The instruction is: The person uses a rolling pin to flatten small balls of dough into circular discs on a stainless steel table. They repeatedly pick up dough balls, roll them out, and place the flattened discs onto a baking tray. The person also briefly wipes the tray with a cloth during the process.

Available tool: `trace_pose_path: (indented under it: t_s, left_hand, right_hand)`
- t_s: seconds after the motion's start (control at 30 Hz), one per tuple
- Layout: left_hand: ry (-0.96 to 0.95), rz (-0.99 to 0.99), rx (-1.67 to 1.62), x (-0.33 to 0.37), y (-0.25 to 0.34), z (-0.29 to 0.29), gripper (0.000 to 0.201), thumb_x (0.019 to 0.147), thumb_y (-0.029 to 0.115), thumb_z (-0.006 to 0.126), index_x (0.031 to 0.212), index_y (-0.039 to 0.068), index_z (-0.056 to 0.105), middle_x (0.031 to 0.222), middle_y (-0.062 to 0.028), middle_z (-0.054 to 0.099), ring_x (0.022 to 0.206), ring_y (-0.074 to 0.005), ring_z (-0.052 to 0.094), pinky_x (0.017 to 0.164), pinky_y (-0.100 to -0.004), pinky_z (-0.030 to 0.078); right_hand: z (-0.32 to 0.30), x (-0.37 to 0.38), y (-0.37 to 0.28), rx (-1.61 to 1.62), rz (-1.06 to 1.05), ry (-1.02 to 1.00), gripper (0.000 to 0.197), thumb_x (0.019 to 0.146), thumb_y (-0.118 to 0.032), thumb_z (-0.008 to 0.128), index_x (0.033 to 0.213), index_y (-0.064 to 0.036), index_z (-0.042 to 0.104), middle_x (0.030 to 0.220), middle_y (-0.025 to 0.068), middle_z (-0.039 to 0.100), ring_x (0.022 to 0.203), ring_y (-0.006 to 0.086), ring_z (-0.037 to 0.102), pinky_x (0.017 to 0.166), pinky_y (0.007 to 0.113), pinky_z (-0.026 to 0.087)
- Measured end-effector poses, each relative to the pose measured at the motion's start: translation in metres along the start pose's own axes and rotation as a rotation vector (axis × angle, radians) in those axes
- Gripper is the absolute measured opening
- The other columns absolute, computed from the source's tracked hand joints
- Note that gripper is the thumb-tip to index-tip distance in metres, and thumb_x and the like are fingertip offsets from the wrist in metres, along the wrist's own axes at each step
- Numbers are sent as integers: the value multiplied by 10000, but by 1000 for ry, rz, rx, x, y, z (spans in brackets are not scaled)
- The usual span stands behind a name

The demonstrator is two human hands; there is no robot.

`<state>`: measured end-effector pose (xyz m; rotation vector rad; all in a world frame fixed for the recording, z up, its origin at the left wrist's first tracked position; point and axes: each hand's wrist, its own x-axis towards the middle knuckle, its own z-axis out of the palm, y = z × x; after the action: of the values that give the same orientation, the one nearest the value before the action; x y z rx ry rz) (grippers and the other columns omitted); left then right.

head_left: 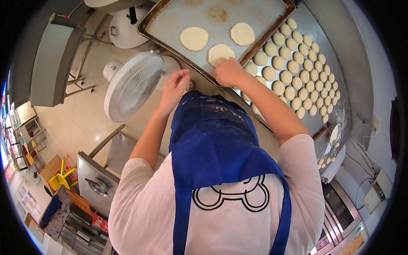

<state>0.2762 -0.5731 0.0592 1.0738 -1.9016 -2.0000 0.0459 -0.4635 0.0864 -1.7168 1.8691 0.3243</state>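
Three flat, pale dough rounds lie in a large metal baking tray (170,15) with a browned rim. The nearest dough round (220,53) is at the tray's near edge, and my right hand (229,72) is closed at its lower edge, its fingertips partly hidden under the hand. Beyond it are a left dough round (194,38) and a right dough round (242,34), both untouched. My left hand (175,88) hangs in the air just left of the tray's near corner, fingers loosely extended and holding nothing.
Right of the tray, a metal worktable (316,40) carries many thicker dough pieces (293,66) in rows. A white standing fan (135,85) is at my left. Further left stands a grey metal table (57,63); a lidded steel unit (94,182) is behind it.
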Motion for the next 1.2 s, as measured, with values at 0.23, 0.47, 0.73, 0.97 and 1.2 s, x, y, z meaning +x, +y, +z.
trace_pose_path:
  t_s: [0.23, 0.47, 0.73, 0.97, 1.2]
  left_hand:
    - [-139, -177, -303, -8, 26, 32, 323, 1053, 211, 570, 1332, 52, 605, 1232, -33, 672, 1094, -113, 608, 932, -281, 480]
    - [-173, -65, -563, -22, 58, 86, 348, 1028, 190, 619, 1342, 44, 580, 1164, -28, 675, 991, -98, 617, 851, -263, 482]
    - [0, -46, -750, -46, 41, 102, 155, 1028, 138, 611, 1164, 63, 610, 1072, -34, 676, 976, -121, 638, 861, -288, 505]
    - [284, -145, -808, -103, 39, 114, 141, 1025, 137, 599, 1138, 51, 597, 1093, -69, 676, 1018, -164, 654, 948, -355, 530]
    - [330, -147, -1133, -164, 12, 91, 358, 1021, 148, 559, 1332, -28, 547, 1257, -138, 643, 1205, -255, 623, 1036, -398, 513]
  right_hand:
    - [-11, -37, 14, 1592, 250, 37, 325, 929, -131, 546, 1196, -2, 678, 1124, 67, 713, 1028, 172, 667, 913, 332, 521]
    - [11, -67, -4, 2369, 34, 254, 250, 987, -75, 510, 1203, -37, 628, 1111, 56, 678, 956, 170, 649, 769, 318, 518]
    - [14, -86, -43, 2283, 6, 323, 212, 1014, -76, 554, 1194, -25, 655, 1154, 78, 686, 991, 169, 660, 809, 319, 538]
    - [48, -98, -71, 1304, -229, 879, 247, 936, -1, 623, 1156, -51, 724, 1002, 52, 580, 827, 142, 590, 759, 276, 497]
    - [67, -102, -105, 646, -546, 933, 452, 768, 59, 649, 1172, -119, 745, 959, 86, 548, 868, 264, 584, 718, 356, 515]
